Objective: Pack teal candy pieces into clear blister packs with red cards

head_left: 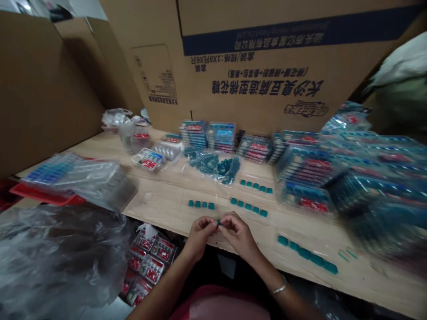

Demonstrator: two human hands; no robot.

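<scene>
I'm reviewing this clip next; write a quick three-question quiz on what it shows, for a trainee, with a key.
1. True or false: the left hand and right hand meet at one small green piece.
2. How many pieces are in the row just beyond the left hand?
a) three
b) four
c) six
3. Fill in: the bracelet is on the ____ wrist.

Key: 1. true; 2. b; 3. right

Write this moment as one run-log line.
left hand: pinching green piece | right hand: pinching same piece | ahead: row of four green pieces | beyond: plastic bag with green pieces
</scene>
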